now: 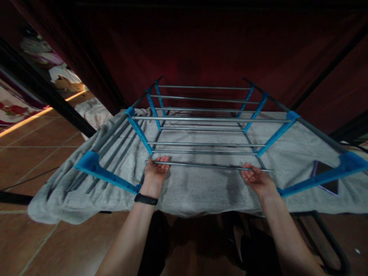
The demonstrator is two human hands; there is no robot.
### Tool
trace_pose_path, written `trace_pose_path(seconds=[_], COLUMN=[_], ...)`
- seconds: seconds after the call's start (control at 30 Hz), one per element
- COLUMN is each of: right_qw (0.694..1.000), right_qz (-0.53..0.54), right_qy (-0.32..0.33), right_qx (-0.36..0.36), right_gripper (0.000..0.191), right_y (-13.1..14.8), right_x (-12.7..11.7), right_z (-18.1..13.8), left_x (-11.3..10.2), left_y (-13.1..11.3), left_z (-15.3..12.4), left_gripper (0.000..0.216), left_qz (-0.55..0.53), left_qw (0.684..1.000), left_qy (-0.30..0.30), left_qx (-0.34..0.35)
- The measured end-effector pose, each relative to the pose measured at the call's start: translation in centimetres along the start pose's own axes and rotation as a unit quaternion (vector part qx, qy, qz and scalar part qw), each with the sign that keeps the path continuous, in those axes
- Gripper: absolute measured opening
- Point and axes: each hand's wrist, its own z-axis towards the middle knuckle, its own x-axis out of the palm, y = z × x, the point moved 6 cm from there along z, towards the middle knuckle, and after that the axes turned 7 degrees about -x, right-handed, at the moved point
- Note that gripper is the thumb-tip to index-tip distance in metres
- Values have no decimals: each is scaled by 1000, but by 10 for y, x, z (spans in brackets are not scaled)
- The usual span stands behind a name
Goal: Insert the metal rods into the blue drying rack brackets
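A thin metal rod lies crosswise low between the two sides of a rack frame. My left hand, palm up with a black wristband below it, grips the rod near its left end. Near the right end, my right hand has its thumb and fingers on the same rod. The rack has blue plastic brackets and grey side tubes, with several crossbars joining the sides farther back. At the front, a left blue bracket and a right blue bracket flank my hands.
Several loose grey tubes lie on the left of the grey blanket under the rack. A dark flat device rests at right, partly behind a bracket. A dark red panel stands behind. Tiled floor shows at left.
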Motion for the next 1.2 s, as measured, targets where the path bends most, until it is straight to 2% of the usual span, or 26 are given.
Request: trace_pose_path(seconds=[0.27,0.4,0.6,1.2], right_qw=[1000,1000,1000,1000], right_qz=[-1,1,0,-11], right_qy=[10,12,10,19], right_qx=[-5,-4,-3,2], right_gripper=[22,23,21,22], right_y=[0,0,0,-1], right_x=[-2,-2,-1,-2], right_z=[3,3,3,5], left_x=[-6,-7,-7,-6], left_y=[-14,-18,-19,-22], left_z=[3,3,2,-6], left_gripper=[43,49,49,44], left_qz=[-56,-66,-80,-101], left_qw=[998,997,996,994], left_qy=[2,17,35,36], left_qx=[28,34,32,34])
